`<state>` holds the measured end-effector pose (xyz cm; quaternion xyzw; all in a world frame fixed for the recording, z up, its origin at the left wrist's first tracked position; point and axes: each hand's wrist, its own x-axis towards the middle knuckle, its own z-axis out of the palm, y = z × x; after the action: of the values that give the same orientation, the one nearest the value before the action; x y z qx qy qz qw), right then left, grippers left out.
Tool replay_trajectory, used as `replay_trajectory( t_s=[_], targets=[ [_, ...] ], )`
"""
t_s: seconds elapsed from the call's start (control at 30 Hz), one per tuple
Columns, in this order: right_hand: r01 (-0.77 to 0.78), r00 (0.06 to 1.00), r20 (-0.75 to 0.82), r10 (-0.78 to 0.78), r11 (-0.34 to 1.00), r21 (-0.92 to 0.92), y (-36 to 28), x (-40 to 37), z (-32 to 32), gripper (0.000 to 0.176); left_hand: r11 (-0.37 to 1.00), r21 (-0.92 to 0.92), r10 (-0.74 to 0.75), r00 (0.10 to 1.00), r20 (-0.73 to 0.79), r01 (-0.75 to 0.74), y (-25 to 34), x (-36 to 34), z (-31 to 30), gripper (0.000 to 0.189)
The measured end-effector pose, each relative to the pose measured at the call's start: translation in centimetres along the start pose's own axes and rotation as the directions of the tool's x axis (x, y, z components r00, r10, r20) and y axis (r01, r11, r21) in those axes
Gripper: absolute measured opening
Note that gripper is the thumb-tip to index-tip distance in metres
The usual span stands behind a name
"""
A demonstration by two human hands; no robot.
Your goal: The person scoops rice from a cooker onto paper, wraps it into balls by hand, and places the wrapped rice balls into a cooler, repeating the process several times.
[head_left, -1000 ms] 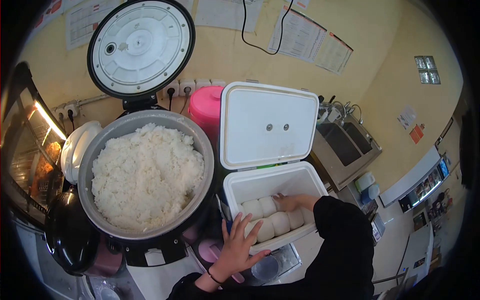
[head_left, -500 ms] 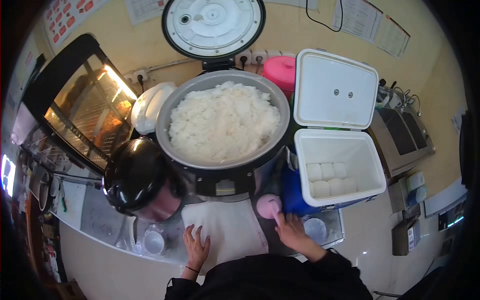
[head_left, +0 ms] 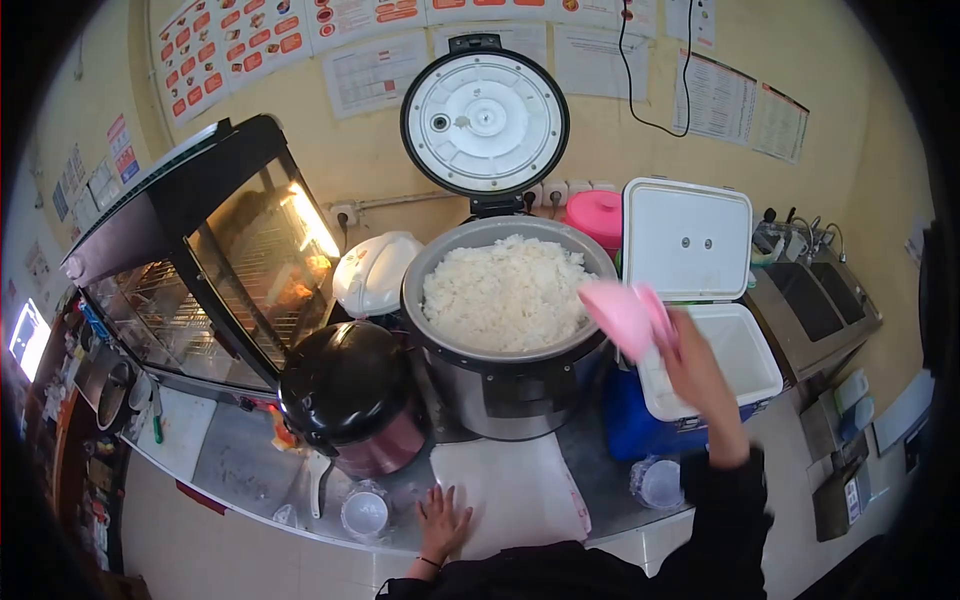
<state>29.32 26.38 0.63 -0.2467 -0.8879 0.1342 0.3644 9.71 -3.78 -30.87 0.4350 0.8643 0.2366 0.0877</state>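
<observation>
My right hand (head_left: pixel 697 375) grips the handle of a pink scoop (head_left: pixel 620 318), blurred by motion, in the air at the right rim of the large rice cooker (head_left: pixel 530 400). White cooked rice (head_left: pixel 505 290) is heaped inside the cooker, whose round lid (head_left: pixel 486 125) stands up behind it. Behind my right hand is an open blue and white cooler box (head_left: pixel 762 362); the hand hides part of its inside. My left hand (head_left: pixel 443 522) lies flat, fingers spread, at the left edge of white paper sheets (head_left: pixel 510 490) on the counter.
A black-topped rice cooker (head_left: pixel 350 385) and a lit glass food warmer (head_left: pixel 260 260) stand left. Small plastic-wrapped cups (head_left: pixel 366 514) sit near the counter's front edge, one (head_left: pixel 660 484) below the cooler. A pink lidded container (head_left: pixel 596 216) is at the back, a sink (head_left: pixel 810 300) far right.
My right hand has lifted the pink scoop off the counter, up to the cooker's right rim. My left hand stays by the paper, now flatter. The camera view has tilted up.
</observation>
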Motion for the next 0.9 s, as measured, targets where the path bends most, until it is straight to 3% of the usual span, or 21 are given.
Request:
replay_trajectory(
  t_s=[0.03, 0.1, 0.17, 0.23, 0.33, 0.43, 0.53, 0.63, 0.77, 0.83, 0.9],
  targets=[
    [0.084, 0.992, -0.080, -0.093, 0.990, -0.114, 0.8, 3.6, 1.4, 0.026, 1.000, 0.011, -0.003, 1.000, 0.026, 0.002, 0.0, 0.2, 0.0, 0.061],
    [0.033, 0.995, 0.096, 0.012, 0.892, -0.452, 2.6, 10.3, 5.1, 0.028, 0.999, -0.047, -0.020, 0.998, 0.064, 0.023, 0.1, 0.5, -0.6, 0.061],
    [0.006, 0.997, 0.064, 0.045, 0.768, -0.640, 4.5, 15.0, 9.9, 0.025, 0.989, -0.147, -0.028, 0.999, 0.039, 0.033, -0.5, 0.3, -0.8, 0.058],
    [0.004, 0.999, 0.032, 0.027, 0.703, -0.711, 6.3, 17.6, 13.8, 0.022, 0.968, -0.251, -0.016, 1.000, -0.025, 0.010, -1.1, 0.5, -0.7, 0.054],
    [-0.085, 0.979, 0.102, 0.178, 0.803, -0.590, 5.3, 19.2, 16.7, 0.023, 0.927, -0.368, 0.020, 0.989, -0.149, -0.074, -0.9, -0.4, -1.4, 0.048],
    [0.086, 0.972, 0.226, 0.059, 0.811, -0.579, 3.7, 18.3, 15.3, 0.023, 0.910, -0.382, 0.075, 0.970, -0.231, -0.161, 0.4, -1.5, -3.3, 0.039],
    [0.201, 0.915, 0.398, 0.067, 0.780, -0.592, 1.2, 17.3, 12.4, 0.024, 0.872, -0.434, 0.118, 0.958, -0.261, -0.225, 2.0, -1.2, -4.8, 0.039],
    [0.196, 0.877, 0.467, 0.114, 0.802, -0.564, 1.1, 17.2, 12.0, 0.026, 0.838, -0.377, 0.250, 0.891, -0.378, -0.395, 5.1, 1.6, -7.1, 0.044],
    [0.275, 0.807, 0.585, 0.082, 0.824, -0.494, 1.0, 17.2, 11.5, 0.029, 0.754, -0.247, 0.403, 0.726, -0.558, -0.608, 9.9, 8.3, -11.2, 0.079],
    [0.366, 0.733, 0.678, 0.058, 0.806, -0.464, -0.1, 16.2, 10.9, 0.032, 0.784, -0.185, 0.390, 0.701, -0.597, -0.593, 12.6, 10.9, -12.7, 0.098],
    [0.337, 0.735, 0.670, 0.100, 0.804, -0.490, -0.6, 14.6, 11.4, 0.036, 0.803, -0.178, 0.368, 0.709, -0.602, -0.569, 14.4, 13.2, -12.6, 0.103]
  ],
)
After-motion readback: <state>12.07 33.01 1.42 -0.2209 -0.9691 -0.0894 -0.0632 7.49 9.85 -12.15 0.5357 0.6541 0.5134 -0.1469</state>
